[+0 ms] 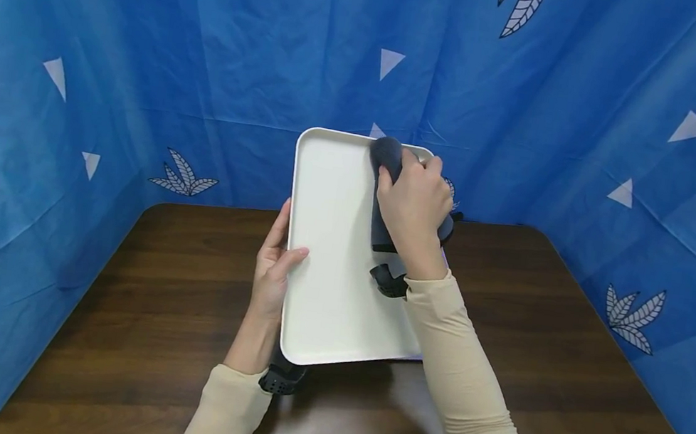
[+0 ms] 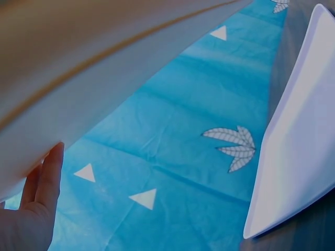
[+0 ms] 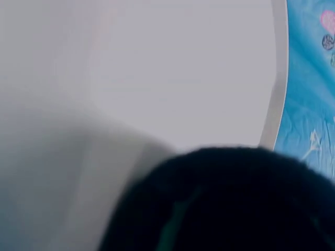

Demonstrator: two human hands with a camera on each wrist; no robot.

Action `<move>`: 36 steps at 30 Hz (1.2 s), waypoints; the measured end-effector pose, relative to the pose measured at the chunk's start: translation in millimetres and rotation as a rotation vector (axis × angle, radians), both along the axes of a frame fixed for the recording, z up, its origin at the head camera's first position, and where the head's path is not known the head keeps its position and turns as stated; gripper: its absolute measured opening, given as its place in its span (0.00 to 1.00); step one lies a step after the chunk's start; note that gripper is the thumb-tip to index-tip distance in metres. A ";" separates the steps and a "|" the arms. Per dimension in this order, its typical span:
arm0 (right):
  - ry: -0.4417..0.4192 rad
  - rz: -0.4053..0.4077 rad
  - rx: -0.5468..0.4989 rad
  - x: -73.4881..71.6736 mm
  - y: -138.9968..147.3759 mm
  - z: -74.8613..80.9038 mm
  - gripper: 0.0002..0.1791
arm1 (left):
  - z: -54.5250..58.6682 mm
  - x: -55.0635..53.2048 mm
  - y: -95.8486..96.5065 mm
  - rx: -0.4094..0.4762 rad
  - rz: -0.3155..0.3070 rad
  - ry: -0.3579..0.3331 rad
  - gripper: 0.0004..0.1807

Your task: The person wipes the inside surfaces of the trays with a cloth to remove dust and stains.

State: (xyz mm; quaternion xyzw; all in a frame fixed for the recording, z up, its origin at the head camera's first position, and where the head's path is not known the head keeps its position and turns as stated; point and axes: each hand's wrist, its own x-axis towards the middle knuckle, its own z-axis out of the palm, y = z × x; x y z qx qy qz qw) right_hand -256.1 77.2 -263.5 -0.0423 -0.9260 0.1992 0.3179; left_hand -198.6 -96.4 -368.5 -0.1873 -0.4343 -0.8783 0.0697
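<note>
A white rectangular tray (image 1: 338, 244) with a low rim is held tilted up above the table. My left hand (image 1: 274, 266) grips its left edge, the thumb on the inner face and the fingers behind. In the left wrist view, fingers of the left hand (image 2: 42, 193) lie against the tray's underside (image 2: 104, 89). My right hand (image 1: 418, 196) holds a dark grey cloth (image 1: 387, 153) against the tray's upper right part, and the forearm hides the right edge. In the right wrist view, the dark cloth (image 3: 230, 198) covers the lower part, with the tray's inner face (image 3: 183, 68) beyond it.
The brown wooden table (image 1: 184, 298) stretches below. Blue patterned curtains (image 1: 244, 55) surround it at the back and sides. Another white tray-like piece (image 2: 298, 136) appears at the right of the left wrist view; the held tray mostly hides that area in the head view.
</note>
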 end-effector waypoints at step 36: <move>0.188 0.177 0.234 13.7 -55.6 -9.8 0.23 | -2.7 -2.8 8.7 -0.049 0.068 -0.031 0.42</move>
